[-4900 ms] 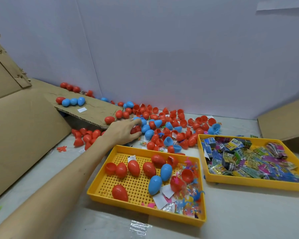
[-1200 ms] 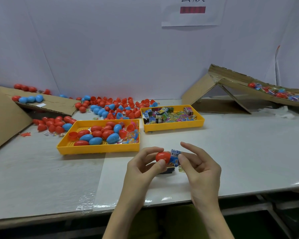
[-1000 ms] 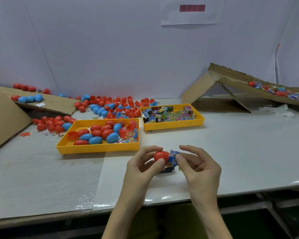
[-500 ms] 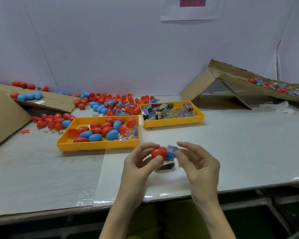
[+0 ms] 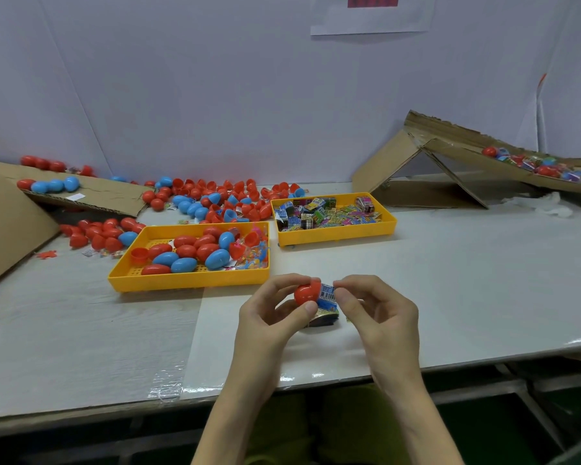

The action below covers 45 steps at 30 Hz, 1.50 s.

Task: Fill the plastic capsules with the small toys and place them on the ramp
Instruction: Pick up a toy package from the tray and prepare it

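My left hand [image 5: 272, 317] pinches a red capsule half [image 5: 305, 293] above the table's front. My right hand [image 5: 376, 313] pinches a small blue toy packet [image 5: 326, 293] pressed against the capsule's open end. A dark packet [image 5: 322, 319] lies on the table just under them. A cardboard ramp [image 5: 457, 152] rises at the back right and holds several capsules and packets [image 5: 547, 167].
A yellow tray [image 5: 188, 280] with red and blue capsules stands left of centre. A second yellow tray [image 5: 336, 231] holds toy packets. Loose capsules [image 5: 222, 199] lie behind the trays. Another cardboard ramp [image 5: 91, 196] sits at the back left. The table edge [image 5: 483, 357] runs near my wrists.
My left hand brought a red capsule half from the pile to the front. Over the last second both hands drew closer, pushing the blue packet against the capsule.
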Tool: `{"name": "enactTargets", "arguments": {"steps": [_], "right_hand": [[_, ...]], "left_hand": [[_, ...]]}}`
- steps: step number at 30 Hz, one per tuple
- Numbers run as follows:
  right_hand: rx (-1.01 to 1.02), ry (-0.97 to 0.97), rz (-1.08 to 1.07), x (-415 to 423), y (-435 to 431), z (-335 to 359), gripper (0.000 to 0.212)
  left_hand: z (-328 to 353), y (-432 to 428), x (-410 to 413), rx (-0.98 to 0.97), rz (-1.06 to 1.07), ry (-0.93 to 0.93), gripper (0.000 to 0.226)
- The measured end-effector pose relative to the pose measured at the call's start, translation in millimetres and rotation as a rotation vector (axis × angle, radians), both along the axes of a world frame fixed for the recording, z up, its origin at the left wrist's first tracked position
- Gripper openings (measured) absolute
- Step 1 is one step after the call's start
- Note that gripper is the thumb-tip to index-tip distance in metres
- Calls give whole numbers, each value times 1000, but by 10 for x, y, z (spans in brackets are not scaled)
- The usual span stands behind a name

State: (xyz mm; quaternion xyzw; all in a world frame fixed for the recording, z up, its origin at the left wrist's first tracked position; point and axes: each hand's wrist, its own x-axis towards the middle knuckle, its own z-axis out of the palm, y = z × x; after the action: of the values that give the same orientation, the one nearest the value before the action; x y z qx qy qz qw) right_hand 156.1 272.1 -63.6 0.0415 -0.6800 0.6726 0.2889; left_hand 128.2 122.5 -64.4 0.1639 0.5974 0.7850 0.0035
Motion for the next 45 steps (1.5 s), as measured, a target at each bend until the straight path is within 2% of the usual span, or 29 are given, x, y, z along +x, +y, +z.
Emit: {"name": "enactTargets", "arguments": {"steps": [7, 34, 41, 45], "right_hand": [[22, 17, -33, 1, -2, -20, 9], [60, 11, 5, 6, 3, -11, 6], [47, -6, 24, 12, 5, -14, 11], [55, 62, 11, 15, 11, -31, 25]], "left_hand": [[48, 31, 47, -76, 11, 39, 31], [56, 45, 79, -133, 21, 82, 38], [62, 55, 75, -130, 19, 71, 29], [62, 49, 59, -94, 68, 32, 30]]}}
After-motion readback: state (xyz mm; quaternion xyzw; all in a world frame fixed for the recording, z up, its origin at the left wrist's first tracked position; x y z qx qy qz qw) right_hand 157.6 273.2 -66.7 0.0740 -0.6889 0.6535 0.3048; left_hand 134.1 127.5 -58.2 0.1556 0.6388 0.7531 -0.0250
